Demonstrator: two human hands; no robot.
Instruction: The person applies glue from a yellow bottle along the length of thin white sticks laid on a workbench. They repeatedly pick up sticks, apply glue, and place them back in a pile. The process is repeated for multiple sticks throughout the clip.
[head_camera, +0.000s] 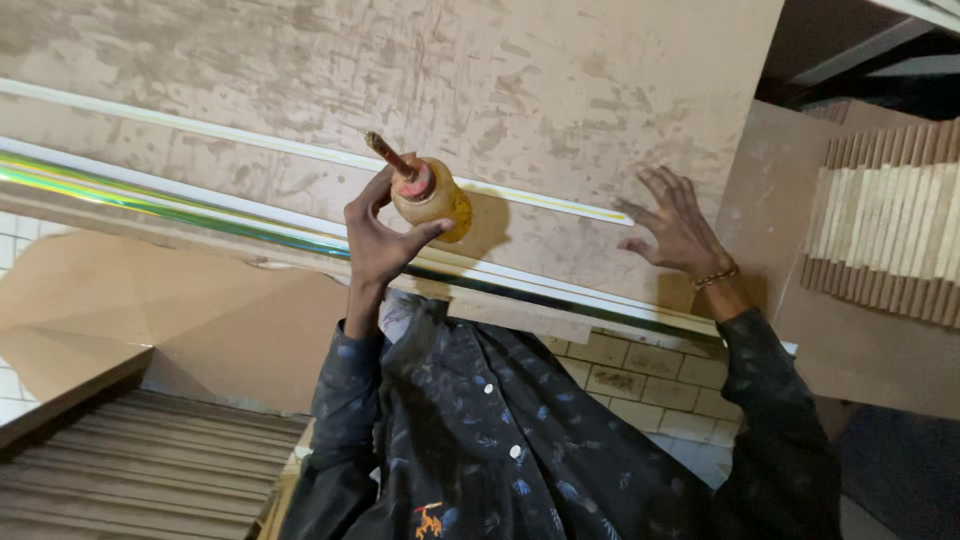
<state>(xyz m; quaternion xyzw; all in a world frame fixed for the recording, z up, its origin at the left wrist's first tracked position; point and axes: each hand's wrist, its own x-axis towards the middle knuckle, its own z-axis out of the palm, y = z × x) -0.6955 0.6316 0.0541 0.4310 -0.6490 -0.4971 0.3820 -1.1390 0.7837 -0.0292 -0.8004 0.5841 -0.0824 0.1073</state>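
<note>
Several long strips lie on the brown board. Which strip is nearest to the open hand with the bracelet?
The thin white strip with a yellow line. Its end stops just beside the fingertips of the open right hand; the shiny iridescent green strip lies lower, toward the board's edge.

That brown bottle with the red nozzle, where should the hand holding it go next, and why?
Probably tip the glue bottle down so its nozzle meets the white strip on the board. The left hand holds it raised, nozzle off the surface, while the right hand, fingers spread, rests at the strip's end.
</note>
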